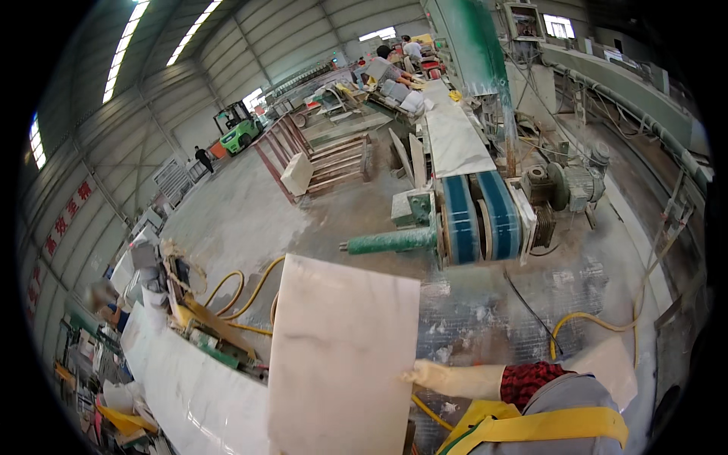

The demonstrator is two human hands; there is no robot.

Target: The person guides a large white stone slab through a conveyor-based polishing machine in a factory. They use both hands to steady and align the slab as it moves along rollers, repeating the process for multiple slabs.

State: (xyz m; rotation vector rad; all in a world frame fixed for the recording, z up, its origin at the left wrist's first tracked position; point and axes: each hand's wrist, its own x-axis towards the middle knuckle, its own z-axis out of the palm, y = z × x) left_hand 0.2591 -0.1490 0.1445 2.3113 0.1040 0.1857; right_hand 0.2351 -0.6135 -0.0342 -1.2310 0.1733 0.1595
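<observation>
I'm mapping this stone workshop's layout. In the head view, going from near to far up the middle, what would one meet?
Pale marble slab held at its edge by the gloved right hand → green roller bar → blue-belted conveyor drum → long white slab on the line → people working at the far end.

A worker's right hand (428, 374) wears a pale cream work glove, dusty and long in the cuff, reaching well up the forearm. Above the glove comes a sleeve (531, 381) in a red-and-black pattern. A grey garment (572, 394) covers the upper body, crossed by broad yellow straps (553, 426) of what looks like an apron or harness.
</observation>
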